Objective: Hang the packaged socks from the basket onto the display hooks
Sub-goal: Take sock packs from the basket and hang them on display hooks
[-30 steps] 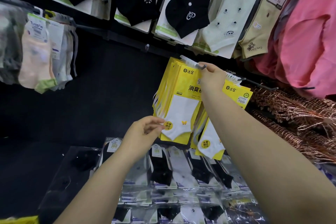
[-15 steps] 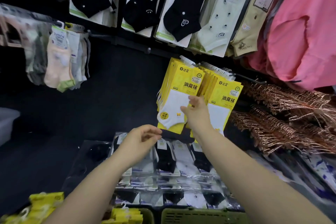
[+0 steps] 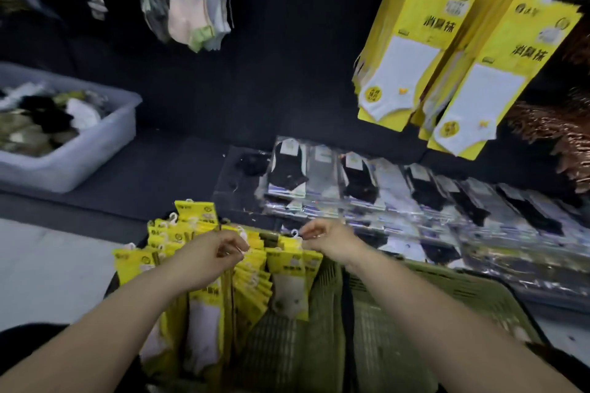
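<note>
I am watching both hands working over the green basket (image 3: pixel 447 284), where the yellow sock packs (image 3: pixel 191 268) are standing on edge in a crowded row along its left side. The right hand (image 3: pixel 330 242) is pinching the top of the front pack (image 3: pixel 290 284), thumb and forefinger closed just beside its white hanger loop (image 3: pixel 295 233), with the card hanging below the fingers inside the basket. The left hand (image 3: pixel 214 254) is curling over the tops of the row with its fingertips drawn together. The blur is stopping me from saying whether it is gripping a loop or only resting there. I am judging these as light, flat things: a stiffish printed card behind a soft sock, with a face that may be slick. A pinch is plenty, and a squeeze in the middle would only bend the card. The top edge by the loop is the place to hold, leaving the loop itself free for threading. The loops are looking thin and likely to snag on neighbours, so I would be lifting straight up. The hung packs (image 3: pixel 412 51) are crowding the wall at upper right, covering the display hooks themselves.
</note>
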Available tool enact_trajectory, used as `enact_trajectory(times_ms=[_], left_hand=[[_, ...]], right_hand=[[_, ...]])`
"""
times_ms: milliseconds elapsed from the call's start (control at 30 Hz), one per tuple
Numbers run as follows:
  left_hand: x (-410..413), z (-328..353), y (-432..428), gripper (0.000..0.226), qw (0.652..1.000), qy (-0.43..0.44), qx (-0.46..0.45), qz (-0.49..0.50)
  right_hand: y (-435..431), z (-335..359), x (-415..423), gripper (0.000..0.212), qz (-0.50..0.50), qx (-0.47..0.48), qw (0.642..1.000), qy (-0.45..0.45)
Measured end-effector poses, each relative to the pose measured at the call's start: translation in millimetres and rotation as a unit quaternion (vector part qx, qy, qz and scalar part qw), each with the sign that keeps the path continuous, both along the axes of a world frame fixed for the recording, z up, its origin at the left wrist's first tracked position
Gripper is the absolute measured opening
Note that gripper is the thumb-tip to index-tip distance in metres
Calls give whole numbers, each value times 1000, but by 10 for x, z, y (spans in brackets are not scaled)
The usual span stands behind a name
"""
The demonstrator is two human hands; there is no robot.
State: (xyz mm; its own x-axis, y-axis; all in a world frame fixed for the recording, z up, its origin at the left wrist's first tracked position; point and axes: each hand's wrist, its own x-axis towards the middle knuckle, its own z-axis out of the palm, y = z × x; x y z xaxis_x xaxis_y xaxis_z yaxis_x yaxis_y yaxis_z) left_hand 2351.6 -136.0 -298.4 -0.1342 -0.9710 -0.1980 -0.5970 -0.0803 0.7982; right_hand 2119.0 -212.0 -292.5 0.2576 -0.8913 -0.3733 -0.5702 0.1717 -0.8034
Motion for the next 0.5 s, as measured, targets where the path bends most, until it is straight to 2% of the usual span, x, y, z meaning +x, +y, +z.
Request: enact_trajectory(times_ms=[67, 133, 233, 400, 500], left_hand=[[61, -171, -12, 11, 999, -33, 15, 0], [81, -324, -41, 13, 997, -63, 42, -12], [48, -492, -99, 18, 991, -93, 73, -64], [-78, -573, -248, 20, 987, -78, 78, -119], [-119, -567, -324, 23, 985, -81, 77, -131]], right_hand=[[40, -386, 84, 32, 43, -10, 995, 93], [42, -731, 120, 51, 72, -54, 975, 202], [15, -1088, 129, 73, 45, -115, 948, 295], [-43, -1499, 201, 78, 11, -177, 915, 363], [-63, -1634, 224, 69, -15, -221, 891, 397]])
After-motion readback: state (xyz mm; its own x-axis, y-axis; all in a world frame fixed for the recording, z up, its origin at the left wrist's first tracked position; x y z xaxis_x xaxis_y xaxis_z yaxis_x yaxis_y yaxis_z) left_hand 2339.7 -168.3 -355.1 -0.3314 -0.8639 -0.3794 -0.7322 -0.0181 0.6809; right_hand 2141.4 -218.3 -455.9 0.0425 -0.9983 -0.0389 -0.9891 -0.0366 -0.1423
